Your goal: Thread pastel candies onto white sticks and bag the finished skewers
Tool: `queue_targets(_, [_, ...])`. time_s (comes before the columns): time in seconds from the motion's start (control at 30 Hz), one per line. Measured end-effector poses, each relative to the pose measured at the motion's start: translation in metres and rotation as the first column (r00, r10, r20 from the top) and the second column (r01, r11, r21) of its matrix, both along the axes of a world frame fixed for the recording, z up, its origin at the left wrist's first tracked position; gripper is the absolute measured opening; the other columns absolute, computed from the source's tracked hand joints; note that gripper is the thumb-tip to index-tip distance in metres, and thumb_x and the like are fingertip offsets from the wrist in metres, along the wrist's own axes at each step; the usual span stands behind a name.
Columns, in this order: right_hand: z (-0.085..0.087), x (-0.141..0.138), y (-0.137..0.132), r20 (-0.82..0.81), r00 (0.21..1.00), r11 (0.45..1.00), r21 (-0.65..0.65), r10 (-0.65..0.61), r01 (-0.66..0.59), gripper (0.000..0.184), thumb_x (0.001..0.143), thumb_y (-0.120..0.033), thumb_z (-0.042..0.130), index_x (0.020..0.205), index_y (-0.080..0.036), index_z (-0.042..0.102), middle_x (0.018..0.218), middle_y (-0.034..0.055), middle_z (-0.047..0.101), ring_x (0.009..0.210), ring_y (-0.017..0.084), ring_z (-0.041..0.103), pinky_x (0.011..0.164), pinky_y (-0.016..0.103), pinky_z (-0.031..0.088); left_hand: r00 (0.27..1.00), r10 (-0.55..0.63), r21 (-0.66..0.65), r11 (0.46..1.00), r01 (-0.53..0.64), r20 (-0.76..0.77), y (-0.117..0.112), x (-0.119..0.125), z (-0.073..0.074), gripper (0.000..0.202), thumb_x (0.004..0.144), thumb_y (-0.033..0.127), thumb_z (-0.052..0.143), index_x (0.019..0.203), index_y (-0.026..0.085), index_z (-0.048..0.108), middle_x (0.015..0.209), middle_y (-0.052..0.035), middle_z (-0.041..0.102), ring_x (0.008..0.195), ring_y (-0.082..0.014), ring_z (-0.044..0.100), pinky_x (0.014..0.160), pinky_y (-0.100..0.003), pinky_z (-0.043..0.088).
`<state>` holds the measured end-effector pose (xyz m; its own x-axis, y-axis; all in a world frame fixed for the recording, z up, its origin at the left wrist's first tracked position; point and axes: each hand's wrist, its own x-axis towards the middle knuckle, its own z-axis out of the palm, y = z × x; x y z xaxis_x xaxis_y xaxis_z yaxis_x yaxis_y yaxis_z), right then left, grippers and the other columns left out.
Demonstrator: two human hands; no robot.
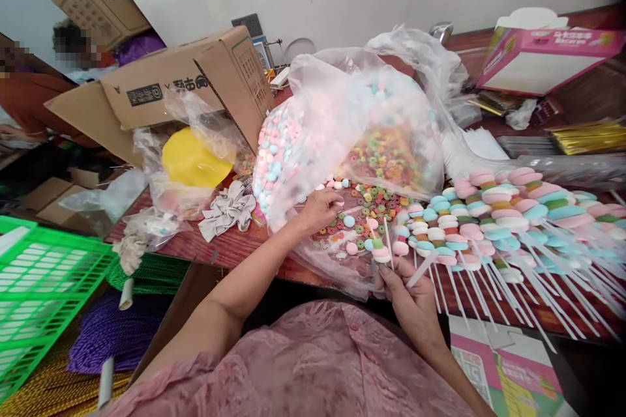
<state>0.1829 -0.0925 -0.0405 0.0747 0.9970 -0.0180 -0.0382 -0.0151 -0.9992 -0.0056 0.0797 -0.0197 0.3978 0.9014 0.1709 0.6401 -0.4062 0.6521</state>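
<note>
Candy skewer (380,251) is pinched in the right hand (411,290) by the table (190,242) edge. Left hand (319,211) is half-curled over loose candy rings (386,201), can't really tell if it's holding one. Plastic bag (323,114) kinda crowds the back, skewer pile (489,215) right, cardboard box (171,75) left.

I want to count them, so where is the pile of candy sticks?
In the head view, the pile of candy sticks lies at the right, on the red table, beside the right hand and nearer the camera than the gold strips.
</note>
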Motion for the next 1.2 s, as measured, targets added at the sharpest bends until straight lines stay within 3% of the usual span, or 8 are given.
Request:
queue_targets(0.1, [0.003,-0.002,0.000,0.079,0.997,0.998,0.061,0.000,-0.005,0.032,0.093,-0.037,0.057,0.067,-0.019,0.057,0.057,-0.0028,0.050,0.051,0.011,0.041,0.049,0.024,0.032,0.986,0.106,-0.130,0.988,-0.089,0.131,-0.001,0.001,0.001,0.014,0.081,0.021,0.061,0.080,0.017,0.074,0.084,-0.0029,0.072,0.082,-0.0165,0.062,0.085,-0.031,0.046])
queue_targets(0.3, [-0.003,0.003,-0.002,0.034,0.999,1.000,0.003,-0.025,0.025,0.030,0.093,-0.038,0.057,0.071,-0.019,0.058,0.057,-0.0034,0.048,0.050,0.010,0.039,0.047,0.024,0.028,0.778,0.352,-0.451,0.887,-0.100,0.521,0.002,-0.021,0.026,0.030,0.073,0.034,0.072,0.095,0.013,0.074,0.086,-0.0038,0.073,0.070,-0.0120,0.060,0.069,-0.025,0.047])
queue_targets(0.53, [0.002,0.000,-0.003,0.005,1.000,0.999,-0.041,0.031,-0.031,0.030,0.094,-0.041,0.056,0.075,-0.018,0.060,0.059,-0.0024,0.050,0.050,0.010,0.037,0.045,0.024,0.025,0.887,0.304,-0.446,0.886,-0.130,0.347,-0.010,-0.042,0.014,0.024,0.077,0.032,0.062,0.087,0.013,0.073,0.066,0.0009,0.063,0.056,-0.0104,0.051,0.056,-0.023,0.040])
queue_targets(0.63, [0.006,-0.003,-0.003,0.023,0.999,0.999,-0.026,0.040,-0.039,0.030,0.094,-0.041,0.056,0.074,-0.018,0.059,0.059,-0.0024,0.050,0.050,0.010,0.039,0.046,0.024,0.027,0.985,0.133,-0.292,0.951,-0.096,0.108,-0.014,-0.037,0.005,0.020,0.080,0.024,0.055,0.078,0.015,0.073,0.066,-0.0004,0.063,0.064,-0.0140,0.054,0.063,-0.026,0.043])
queue_targets(0.8, [0.007,-0.003,-0.003,0.039,0.998,0.999,-0.013,0.053,-0.052,0.027,0.094,-0.039,0.055,0.077,-0.019,0.059,0.060,-0.0026,0.051,0.051,0.010,0.039,0.046,0.024,0.027,0.971,0.077,-0.009,0.997,-0.081,-0.226,-0.014,-0.028,0.011,0.020,0.084,0.023,0.055,0.083,0.018,0.075,0.084,-0.0064,0.065,0.084,-0.0207,0.058,0.079,-0.032,0.045])
queue_targets(0.9, [0.007,-0.004,-0.003,0.035,0.998,0.998,-0.022,0.054,-0.054,0.030,0.094,-0.039,0.055,0.073,-0.018,0.058,0.059,-0.0027,0.051,0.050,0.009,0.038,0.046,0.024,0.026,0.978,-0.043,-0.004,0.999,0.043,-0.206,-0.007,-0.020,0.011,0.022,0.087,0.027,0.054,0.093,0.019,0.074,0.092,-0.0064,0.063,0.089,-0.0208,0.058,0.083,-0.033,0.046])
queue_targets(1.03, [0.009,-0.007,-0.003,0.051,0.997,0.998,0.003,0.064,-0.064,0.031,0.094,-0.037,0.056,0.070,-0.018,0.057,0.059,-0.0029,0.049,0.051,0.009,0.040,0.047,0.024,0.027,0.982,-0.153,-0.095,0.985,0.142,-0.111,0.006,-0.013,0.005,0.014,0.079,0.019,0.059,0.080,0.016,0.072,0.087,-0.0059,0.064,0.089,-0.0214,0.058,0.087,-0.034,0.045])
queue_targets(1.2, [0.005,-0.005,-0.004,0.026,0.998,0.998,-0.032,0.061,-0.061,0.025,0.094,-0.039,0.056,0.086,-0.017,0.065,0.059,-0.0026,0.051,0.051,0.010,0.040,0.047,0.024,0.027,0.938,0.228,-0.358,0.925,-0.125,0.261,0.017,-0.039,0.013,0.027,0.077,0.027,0.065,0.101,0.017,0.071,0.091,-0.0017,0.067,0.080,-0.0150,0.059,0.074,-0.027,0.045])
